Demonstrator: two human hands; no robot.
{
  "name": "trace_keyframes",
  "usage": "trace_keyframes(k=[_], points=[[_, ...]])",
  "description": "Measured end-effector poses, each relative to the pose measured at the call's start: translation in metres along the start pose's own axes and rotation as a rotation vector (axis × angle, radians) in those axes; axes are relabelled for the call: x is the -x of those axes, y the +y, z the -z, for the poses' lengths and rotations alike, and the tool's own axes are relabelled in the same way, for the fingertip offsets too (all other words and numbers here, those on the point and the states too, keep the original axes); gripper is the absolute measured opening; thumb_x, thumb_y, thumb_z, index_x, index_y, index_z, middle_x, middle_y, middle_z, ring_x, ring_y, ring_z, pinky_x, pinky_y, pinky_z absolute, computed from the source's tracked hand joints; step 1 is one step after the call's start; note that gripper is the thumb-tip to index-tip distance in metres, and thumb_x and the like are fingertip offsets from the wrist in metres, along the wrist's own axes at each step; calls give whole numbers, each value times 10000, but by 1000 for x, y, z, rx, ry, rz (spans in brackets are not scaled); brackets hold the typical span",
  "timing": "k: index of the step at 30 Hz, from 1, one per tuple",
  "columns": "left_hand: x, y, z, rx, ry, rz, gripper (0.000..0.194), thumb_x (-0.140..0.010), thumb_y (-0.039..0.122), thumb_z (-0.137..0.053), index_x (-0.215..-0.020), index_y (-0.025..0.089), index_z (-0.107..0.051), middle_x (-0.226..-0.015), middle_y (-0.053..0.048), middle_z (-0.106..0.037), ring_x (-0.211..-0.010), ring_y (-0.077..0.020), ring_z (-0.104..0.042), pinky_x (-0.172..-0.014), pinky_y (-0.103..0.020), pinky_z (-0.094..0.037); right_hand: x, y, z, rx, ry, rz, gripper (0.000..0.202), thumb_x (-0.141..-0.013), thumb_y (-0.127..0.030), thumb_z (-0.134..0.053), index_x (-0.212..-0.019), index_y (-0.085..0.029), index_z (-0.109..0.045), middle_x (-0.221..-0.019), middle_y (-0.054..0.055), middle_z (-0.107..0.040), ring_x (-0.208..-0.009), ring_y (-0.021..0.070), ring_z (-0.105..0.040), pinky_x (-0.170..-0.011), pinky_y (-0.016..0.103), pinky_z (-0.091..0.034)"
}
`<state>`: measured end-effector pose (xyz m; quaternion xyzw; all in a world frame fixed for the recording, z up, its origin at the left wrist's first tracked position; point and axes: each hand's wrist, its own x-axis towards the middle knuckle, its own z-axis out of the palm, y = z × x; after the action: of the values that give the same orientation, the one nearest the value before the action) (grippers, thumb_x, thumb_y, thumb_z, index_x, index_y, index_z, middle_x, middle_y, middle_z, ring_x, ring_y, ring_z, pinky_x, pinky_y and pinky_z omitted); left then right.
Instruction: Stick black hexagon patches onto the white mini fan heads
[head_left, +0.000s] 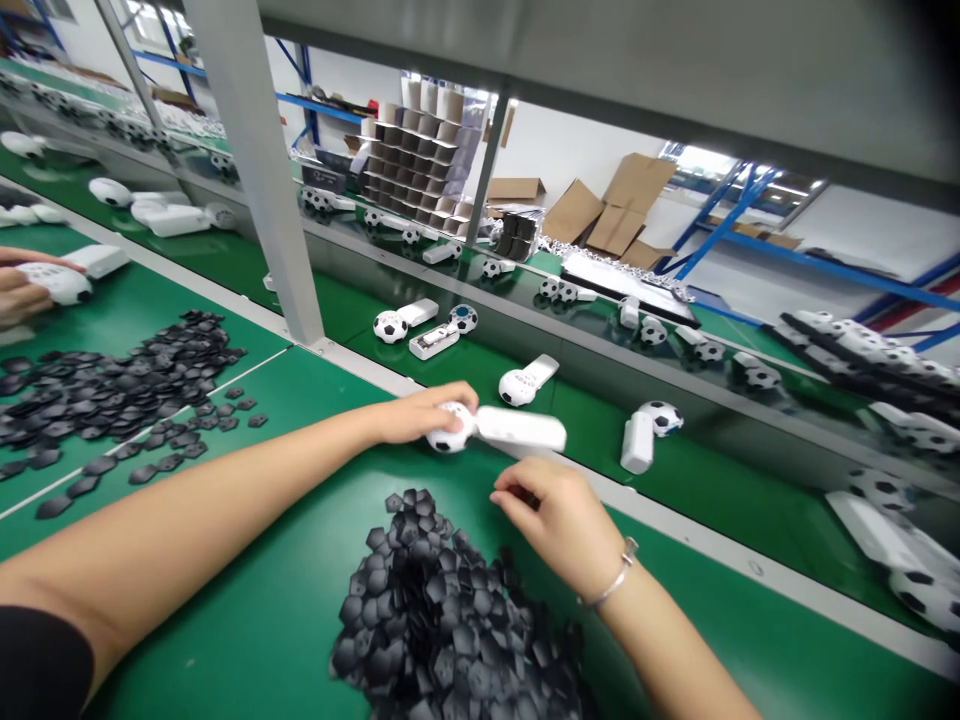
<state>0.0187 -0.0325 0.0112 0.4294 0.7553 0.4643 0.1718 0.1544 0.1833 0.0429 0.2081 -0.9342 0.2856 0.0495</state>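
Observation:
My left hand is closed on a white device with a soccer-ball-patterned round end and a long white body, held above the metal edge of the green bench. My right hand, with a bracelet at its wrist, is just below the device and apart from it. Its thumb and index finger are curled close together; anything between the fingertips is too small to make out. Below both hands, a large heap of black pentagon pieces lies on the green bench top.
Beyond the metal edge, similar devices lie on a green conveyor. A metal post rises at left of centre. At the far left, another person's hand holds a device beside a second black heap. Cardboard boxes stand behind.

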Motion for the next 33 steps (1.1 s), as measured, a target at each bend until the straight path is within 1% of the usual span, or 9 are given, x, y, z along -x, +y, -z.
trace_keyframes(k=[4,6,11,14,18,23,26,28,33], points=[[-21,-29,9,-185,436,38,335,-856,434,-486,-1093,199,-480,-1054,-33,-573,-962,-212,-543,-859,-336,-435,-2,4,-24,-77,-128,39,151,-840,-90,-593,-857,-191,-703,-832,31,-677,-789,169,-623,-746,277,-484],[-36,-39,8,-310,536,56,395,-856,452,-510,-1164,207,-471,-1129,-49,-560,-945,-206,-559,-867,-351,-443,-6,9,-33,-87,-46,41,183,-854,-94,-551,-895,-191,-702,-867,46,-668,-819,177,-622,-775,289,-493],[-58,-44,2,-417,561,31,478,-886,440,-488,-1305,225,-404,-1302,-94,-453,-711,-125,-568,-792,-344,-486,-34,58,-33,118,463,-164,307,-848,-201,-533,-1139,-130,-605,-1109,157,-559,-994,267,-586,-869,408,-492],[-54,-38,3,-511,542,23,440,-885,440,-492,-1272,239,-437,-1277,-78,-467,-774,-155,-583,-775,-351,-486,-58,98,-29,175,440,-278,688,-752,-273,-660,-1384,-152,-417,-1395,206,-366,-1118,326,-546,-889,460,-496],[-42,-25,2,-594,465,-61,395,-879,408,-499,-1231,233,-469,-1245,-74,-492,-945,-203,-582,-781,-335,-484,-75,118,-27,168,420,-250,568,-770,-266,-631,-1316,-203,-487,-1312,129,-495,-1136,305,-547,-938,457,-479],[-25,-7,-12,-603,162,-193,792,-669,519,-707,-1348,271,-384,-1336,-80,-447,-1086,-256,-562,-855,-340,-485,-45,75,-42,-5,541,-213,586,-755,-322,-680,-1285,-158,-490,-1221,144,-539,-1035,275,-586,-826,396,-531],[-22,-1,-18,-626,31,-244,736,-680,540,-681,-1318,278,-425,-1237,-56,-549,-1061,-250,-582,-850,-323,-472,-15,34,-47,-211,396,-130,348,-859,-262,-579,-1195,-177,-544,-1062,95,-598,-789,182,-617,-680,313,-531],[-23,2,-17,-661,-3,-234,618,-697,496,-663,-1248,280,-483,-1120,-30,-616,-992,-239,-608,-793,-303,-465,-1,9,-42,-137,294,-58,74,-861,-201,-574,-885,-176,-640,-876,56,-598,-811,191,-595,-741,321,-501],[-27,4,-8,-726,-36,-182,572,-653,428,-682,-1182,285,-519,-1053,-17,-640,-910,-240,-623,-720,-295,-439,10,-23,-26,-112,-178,-15,141,-832,-98,-621,-878,-202,-704,-862,24,-623,-806,153,-603,-760,257,-487]])
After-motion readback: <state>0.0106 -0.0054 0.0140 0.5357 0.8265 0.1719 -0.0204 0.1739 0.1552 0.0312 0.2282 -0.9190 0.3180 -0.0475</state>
